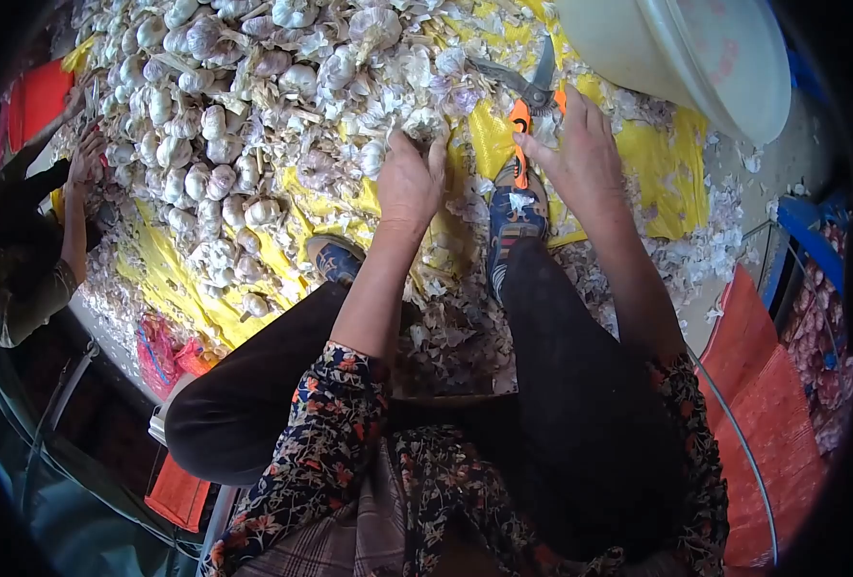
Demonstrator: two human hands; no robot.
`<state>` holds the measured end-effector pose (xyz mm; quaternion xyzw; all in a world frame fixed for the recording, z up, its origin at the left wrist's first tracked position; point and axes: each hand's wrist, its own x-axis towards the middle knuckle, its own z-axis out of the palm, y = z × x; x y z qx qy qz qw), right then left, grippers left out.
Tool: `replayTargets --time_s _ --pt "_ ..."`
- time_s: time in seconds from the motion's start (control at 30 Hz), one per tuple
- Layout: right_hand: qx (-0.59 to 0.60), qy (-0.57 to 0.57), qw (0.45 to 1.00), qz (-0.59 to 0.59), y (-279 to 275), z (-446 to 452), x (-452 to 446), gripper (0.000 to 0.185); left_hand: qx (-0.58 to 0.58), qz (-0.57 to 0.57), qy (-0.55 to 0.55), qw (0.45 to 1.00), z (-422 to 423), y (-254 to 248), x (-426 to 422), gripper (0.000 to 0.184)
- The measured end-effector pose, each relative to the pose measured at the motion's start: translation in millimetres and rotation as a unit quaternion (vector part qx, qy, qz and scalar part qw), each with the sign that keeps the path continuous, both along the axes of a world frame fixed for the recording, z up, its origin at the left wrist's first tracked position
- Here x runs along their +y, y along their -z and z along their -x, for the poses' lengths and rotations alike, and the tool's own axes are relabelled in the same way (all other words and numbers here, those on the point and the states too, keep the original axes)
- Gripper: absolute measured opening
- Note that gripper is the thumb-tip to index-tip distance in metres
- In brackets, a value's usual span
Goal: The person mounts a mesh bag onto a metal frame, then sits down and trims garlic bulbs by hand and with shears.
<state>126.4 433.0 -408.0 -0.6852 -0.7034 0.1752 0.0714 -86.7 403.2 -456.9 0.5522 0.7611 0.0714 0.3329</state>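
Note:
My right hand (588,159) is closed around the orange handles of a pair of pruning shears (539,97). The two dark blades are spread apart and point away from me. My left hand (411,183) has its fingers curled at the near edge of the garlic pile (215,125), closed on a garlic bulb (426,123) that shows beyond the fingertips. Part of that bulb is hidden by the fingers. Loose bulbs and cut dry stalks lie around this hand.
Yellow woven sheeting (671,178) under the garlic is strewn with papery skins. A pale plastic tub (734,67) leans at the upper right. Red sacking (767,385) lies at my right. Another person's hand (86,154) works at the pile's left side. My shoes (519,213) rest among the skins.

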Motion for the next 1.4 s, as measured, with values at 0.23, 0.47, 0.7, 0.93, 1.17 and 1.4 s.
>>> replayTargets --time_s 0.23,0.47,0.7,0.93,1.17,1.4 --pt "-0.139 0.034 0.987 0.072 50.6 8.4 5.2 0.095 0.051 -0.092 0.010 0.994 -25.3 26.4 31.5 0.067" --pt "0.045 0.115 0.987 0.104 26.4 -20.6 -17.7 0.047 -0.216 -0.054 -0.062 0.973 4.5 53.2 37.2 0.059" --pt "0.102 -0.049 0.983 0.146 3.8 -8.9 -40.6 0.050 -0.370 -0.036 -0.107 0.922 5.1 14.6 38.4 0.050" --pt "0.107 -0.085 0.976 0.169 13.0 -10.7 -36.4 0.046 -0.436 -0.016 -0.094 0.895 9.0 -11.6 46.8 0.051" --pt "0.064 -0.077 0.987 0.127 12.2 -5.5 -40.2 0.048 -0.327 0.062 -0.051 0.942 13.3 -13.7 49.6 0.047" --pt "0.092 -0.118 0.987 0.064 10.8 -4.0 -32.6 0.041 -0.426 0.064 -0.081 0.899 17.0 -11.7 51.8 0.039"
